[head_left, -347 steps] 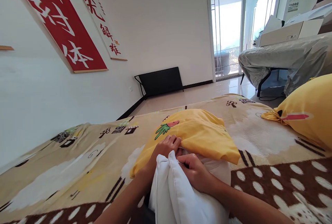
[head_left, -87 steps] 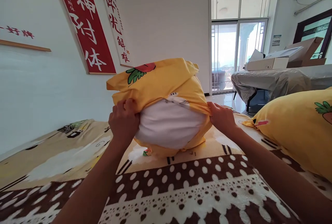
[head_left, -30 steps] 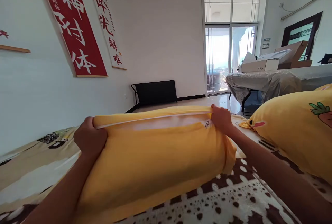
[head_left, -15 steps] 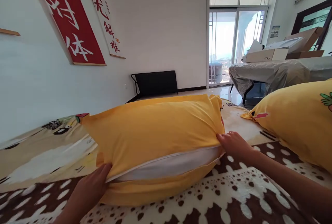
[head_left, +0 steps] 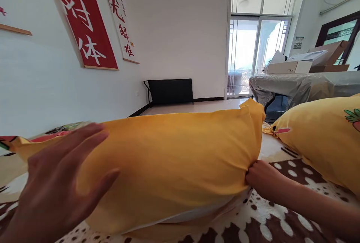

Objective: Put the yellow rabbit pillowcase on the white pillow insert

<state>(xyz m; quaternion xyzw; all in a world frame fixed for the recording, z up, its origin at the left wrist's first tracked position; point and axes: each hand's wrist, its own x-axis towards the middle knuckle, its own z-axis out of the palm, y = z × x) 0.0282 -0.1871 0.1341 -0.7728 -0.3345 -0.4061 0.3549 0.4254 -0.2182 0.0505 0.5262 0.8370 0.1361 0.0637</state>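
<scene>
A yellow pillowcase (head_left: 174, 164) with a white pillow (head_left: 197, 215) inside lies across the patterned blanket (head_left: 270, 224) right in front of me. The white pillow shows through the open edge along the bottom. My left hand (head_left: 59, 183) is spread flat against the left side of the yellow pillowcase, fingers apart, blurred. My right hand (head_left: 263, 179) pinches the pillowcase at its lower right corner.
A second yellow pillow (head_left: 320, 141) lies at the right. A covered table (head_left: 295, 87) with cardboard boxes (head_left: 287, 66) stands by the glass door. Red and white banners (head_left: 84, 21) hang on the left wall, and a black panel (head_left: 170, 91) leans at the far wall.
The pillow has come closer and risen in view. My left hand left the lower edge and now presses flat on the pillow's left side. My right hand stays at the right corner.
</scene>
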